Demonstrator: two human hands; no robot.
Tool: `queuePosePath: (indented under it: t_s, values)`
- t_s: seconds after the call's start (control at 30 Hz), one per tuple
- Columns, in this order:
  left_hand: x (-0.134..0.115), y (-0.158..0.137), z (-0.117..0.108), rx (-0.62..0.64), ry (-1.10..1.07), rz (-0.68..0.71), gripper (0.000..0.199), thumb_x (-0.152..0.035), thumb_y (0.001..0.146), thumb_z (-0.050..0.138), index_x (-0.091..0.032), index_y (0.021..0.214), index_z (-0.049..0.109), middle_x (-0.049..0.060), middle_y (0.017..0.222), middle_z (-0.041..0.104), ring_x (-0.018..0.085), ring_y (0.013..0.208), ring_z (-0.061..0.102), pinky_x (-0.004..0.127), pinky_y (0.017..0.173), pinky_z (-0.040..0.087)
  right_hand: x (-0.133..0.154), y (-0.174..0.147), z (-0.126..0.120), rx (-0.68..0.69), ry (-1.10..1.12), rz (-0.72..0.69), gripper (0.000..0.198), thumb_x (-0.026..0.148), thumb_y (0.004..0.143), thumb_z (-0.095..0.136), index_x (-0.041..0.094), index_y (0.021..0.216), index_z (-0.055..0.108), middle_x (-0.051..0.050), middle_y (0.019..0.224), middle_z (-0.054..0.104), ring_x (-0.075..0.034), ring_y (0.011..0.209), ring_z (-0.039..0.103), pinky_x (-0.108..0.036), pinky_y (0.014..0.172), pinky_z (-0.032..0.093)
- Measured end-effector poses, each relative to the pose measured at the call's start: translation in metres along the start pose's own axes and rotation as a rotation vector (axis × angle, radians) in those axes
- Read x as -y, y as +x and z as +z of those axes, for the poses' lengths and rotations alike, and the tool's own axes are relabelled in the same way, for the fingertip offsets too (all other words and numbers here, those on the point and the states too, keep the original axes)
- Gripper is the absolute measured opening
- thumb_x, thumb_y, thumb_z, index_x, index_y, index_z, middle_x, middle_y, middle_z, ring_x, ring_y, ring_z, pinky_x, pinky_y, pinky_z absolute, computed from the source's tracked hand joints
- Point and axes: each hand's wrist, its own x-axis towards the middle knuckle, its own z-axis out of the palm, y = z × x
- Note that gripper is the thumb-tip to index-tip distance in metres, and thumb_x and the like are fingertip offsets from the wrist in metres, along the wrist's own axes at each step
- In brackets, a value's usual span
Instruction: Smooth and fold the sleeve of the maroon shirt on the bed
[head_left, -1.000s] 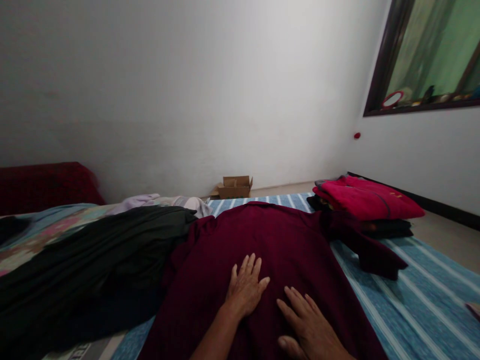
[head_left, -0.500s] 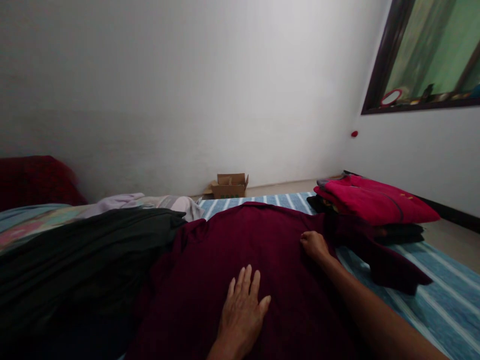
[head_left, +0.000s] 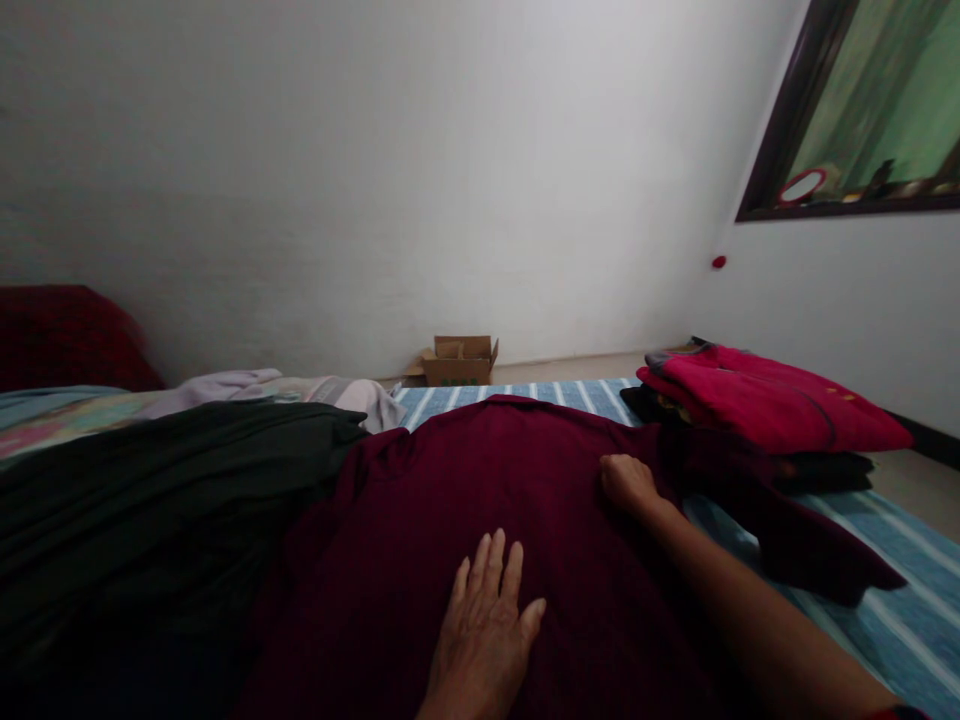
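Note:
A dark maroon long-sleeved shirt lies spread out before me, its collar at the far end and one sleeve stretched to the right. My left hand rests flat on the middle of the shirt, open, with its fingers pointing away from me. Farther off and to the right, my right hand is closed on the shirt's cloth near the right shoulder. Its fingertips are hidden under the hand. The left sleeve is hard to make out in the dark.
Dark green cloth lies heaped on the left, with pale bedding behind it. A folded stack topped by a pink garment sits at right on the blue striped sheet. Beyond the bed stands an open cardboard box by the wall.
The view has shifted slightly, so the stack and the sleeve sit farther right. Both hands stay at almost the same places on the shirt, the left flat and the right closed.

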Motion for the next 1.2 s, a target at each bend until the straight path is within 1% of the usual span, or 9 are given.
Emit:
queuePosePath:
  t_s: [0.17, 0.37, 0.57, 0.73, 0.9, 1.0, 1.1, 1.13, 1.2]
  values:
    - [0.000, -0.001, 0.000, -0.029, 0.018, 0.009, 0.057, -0.046, 0.088, 0.031, -0.017, 0.138, 0.033, 0.011, 0.146, 0.022, 0.027, 0.134, 0.018, 0.051, 0.107, 0.024, -0.012, 0.005, 0.001, -0.007, 0.014, -0.011, 0.029, 0.017, 0.084, 0.035, 0.015, 0.087, 0.064, -0.012, 0.090, 0.067, -0.021, 0.081, 0.062, -0.026, 0.064, 0.036]
    - [-0.002, -0.002, -0.003, -0.016, 0.025, 0.000, 0.057, -0.043, 0.088, 0.034, -0.017, 0.138, 0.032, 0.011, 0.146, 0.023, 0.027, 0.134, 0.019, 0.051, 0.106, 0.025, -0.021, 0.004, -0.001, 0.041, 0.041, -0.165, 0.024, 0.023, 0.086, 0.039, 0.020, 0.082, 0.062, -0.002, 0.080, 0.066, -0.014, 0.075, 0.060, -0.021, 0.061, 0.033]
    - [-0.005, -0.002, -0.010, 0.028, 0.025, -0.017, 0.057, -0.044, 0.088, 0.033, -0.016, 0.138, 0.032, 0.010, 0.146, 0.021, 0.027, 0.135, 0.018, 0.050, 0.108, 0.023, -0.012, 0.005, -0.003, 0.103, -0.024, -0.254, 0.025, 0.023, 0.086, 0.040, 0.019, 0.081, 0.064, -0.008, 0.091, 0.066, -0.019, 0.087, 0.060, -0.025, 0.070, 0.036]
    - [-0.005, -0.002, -0.010, 0.015, 0.013, -0.012, 0.057, -0.044, 0.088, 0.033, -0.017, 0.138, 0.032, 0.010, 0.146, 0.021, 0.027, 0.135, 0.018, 0.049, 0.108, 0.024, -0.002, 0.008, -0.002, 0.099, -0.013, -0.233, 0.020, 0.013, 0.080, 0.044, 0.016, 0.083, 0.064, -0.013, 0.094, 0.065, -0.023, 0.091, 0.059, -0.028, 0.075, 0.037]
    - [-0.004, -0.002, -0.008, 0.023, 0.011, -0.013, 0.057, -0.045, 0.088, 0.031, -0.018, 0.139, 0.030, 0.009, 0.147, 0.019, 0.026, 0.135, 0.016, 0.049, 0.108, 0.022, -0.015, 0.004, -0.011, 0.029, 0.101, -0.104, 0.021, 0.015, 0.080, 0.038, 0.014, 0.078, 0.059, -0.013, 0.082, 0.063, -0.023, 0.080, 0.060, -0.029, 0.065, 0.040]
    - [-0.004, -0.002, -0.009, 0.032, 0.010, -0.018, 0.058, -0.044, 0.088, 0.031, -0.017, 0.139, 0.031, 0.009, 0.147, 0.018, 0.026, 0.135, 0.015, 0.050, 0.108, 0.021, -0.029, -0.016, -0.021, 0.053, 0.230, -0.094, 0.023, 0.019, 0.081, 0.032, 0.015, 0.078, 0.054, -0.005, 0.069, 0.058, -0.016, 0.064, 0.058, -0.023, 0.056, 0.040]
    - [-0.004, -0.002, -0.008, 0.027, 0.004, -0.019, 0.058, -0.045, 0.088, 0.030, -0.017, 0.138, 0.031, 0.010, 0.147, 0.019, 0.026, 0.135, 0.015, 0.050, 0.108, 0.021, -0.037, -0.053, -0.036, 0.153, 0.356, -0.145, 0.019, 0.025, 0.080, 0.033, 0.017, 0.077, 0.050, 0.002, 0.058, 0.050, -0.011, 0.049, 0.051, -0.019, 0.045, 0.037]
    - [-0.004, -0.002, -0.008, 0.022, 0.002, -0.018, 0.058, -0.045, 0.088, 0.030, -0.016, 0.138, 0.031, 0.010, 0.147, 0.019, 0.026, 0.135, 0.015, 0.050, 0.108, 0.021, -0.038, -0.068, -0.042, 0.209, 0.405, -0.176, 0.016, 0.026, 0.078, 0.036, 0.018, 0.073, 0.049, 0.004, 0.056, 0.048, -0.010, 0.047, 0.049, -0.019, 0.043, 0.036]
    - [-0.004, -0.003, -0.007, 0.012, -0.003, -0.018, 0.058, -0.045, 0.088, 0.030, -0.016, 0.138, 0.032, 0.010, 0.147, 0.020, 0.027, 0.135, 0.016, 0.050, 0.108, 0.021, -0.039, -0.103, -0.055, 0.412, 0.543, -0.274, 0.011, 0.023, 0.073, 0.041, 0.018, 0.064, 0.046, 0.004, 0.054, 0.046, -0.009, 0.047, 0.047, -0.018, 0.042, 0.035]
